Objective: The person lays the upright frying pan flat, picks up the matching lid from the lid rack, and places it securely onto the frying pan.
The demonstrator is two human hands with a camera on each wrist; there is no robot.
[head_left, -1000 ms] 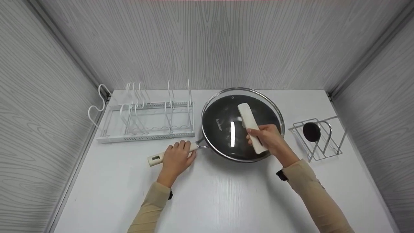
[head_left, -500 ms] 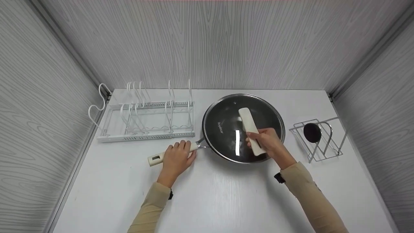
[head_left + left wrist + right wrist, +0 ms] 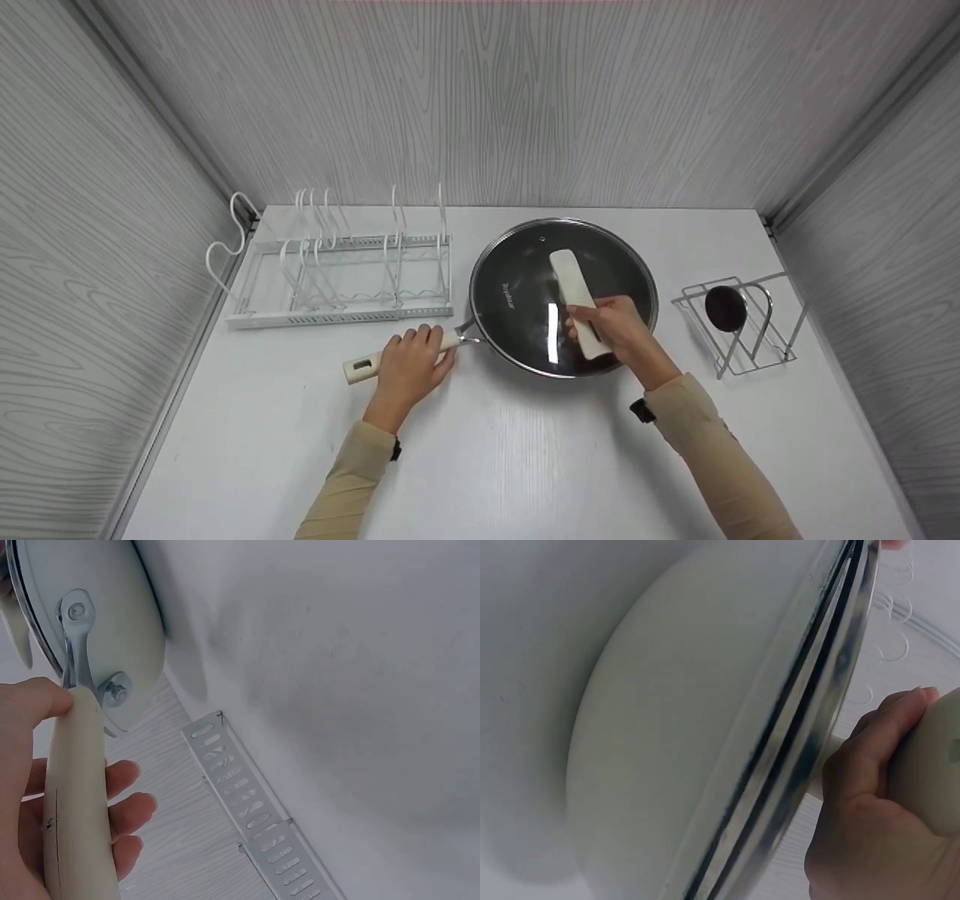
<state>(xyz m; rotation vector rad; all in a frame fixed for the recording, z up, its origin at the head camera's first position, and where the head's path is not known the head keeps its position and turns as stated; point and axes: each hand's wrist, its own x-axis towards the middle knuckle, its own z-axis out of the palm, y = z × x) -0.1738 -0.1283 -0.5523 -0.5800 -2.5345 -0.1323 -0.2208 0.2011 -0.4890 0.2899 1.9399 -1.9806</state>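
Note:
A pan (image 3: 652, 742) with a pale outside stands on the white table, its cream handle (image 3: 79, 787) pointing left and toward me. My left hand (image 3: 409, 367) grips that handle, fingers wrapped round it. Over the pan lies a glass lid (image 3: 517, 330) with a metal rim, through which the dark inside shows. The lid's long cream knob (image 3: 571, 277) is held by my right hand (image 3: 619, 326), thumb on top. In the right wrist view the lid's rim sits along the pan's rim, with a thin line between them.
A white wire rack (image 3: 345, 319) with upright loops stands on the table (image 3: 480, 465) at the left. On the right is a smaller metal wire stand (image 3: 750, 367) with a dark round piece (image 3: 725, 308). Grey wood-patterned walls (image 3: 480, 105) enclose the back and sides.
My right hand has brought the lid down and toward me onto the pan, then shifted it slightly left. My left hand has stayed on the handle.

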